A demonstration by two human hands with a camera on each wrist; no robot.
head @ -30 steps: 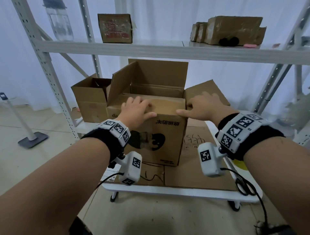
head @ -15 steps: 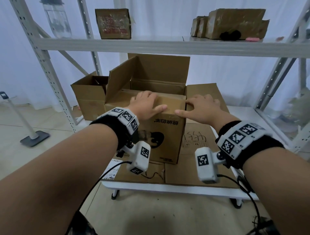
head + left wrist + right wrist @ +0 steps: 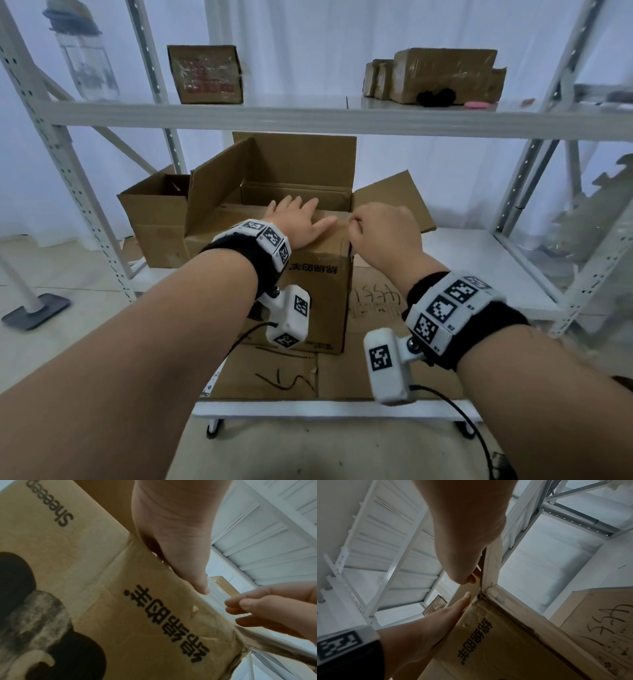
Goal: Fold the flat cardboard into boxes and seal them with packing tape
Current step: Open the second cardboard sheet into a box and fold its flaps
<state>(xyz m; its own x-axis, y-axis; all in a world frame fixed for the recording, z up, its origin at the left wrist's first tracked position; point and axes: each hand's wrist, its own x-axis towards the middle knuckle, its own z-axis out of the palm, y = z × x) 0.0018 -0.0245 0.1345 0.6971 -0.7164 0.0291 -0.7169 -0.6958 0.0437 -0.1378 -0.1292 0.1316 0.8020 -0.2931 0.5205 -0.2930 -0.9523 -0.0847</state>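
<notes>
Where it stands: the printed box (image 3: pixel 318 294) sits on flat cardboard (image 3: pixel 373 363) on the white table (image 3: pixel 486 263), under the shelf.
Box flaps: near flap (image 3: pixel 239 222) folded down; far, left and right flaps up.
Left hand (image 3: pixel 296 224): relaxed and flat, fingers straight, pressing the near flap.
Right hand (image 3: pixel 387 233): fingers curled at the box's right corner; whether they grasp anything cannot be told.

Brown cardboard box (image 3: pixel 318 294), black printed characters across its front and a black-and-grey picture below. White wristbands (image 3: pixel 448 308) checkered with black-and-white square codes over black cuffs. White metal shelving (image 3: pixel 308 118) all round. Flat brown cardboard (image 3: pixel 376 363) underneath, scrawled with black marker.
</notes>
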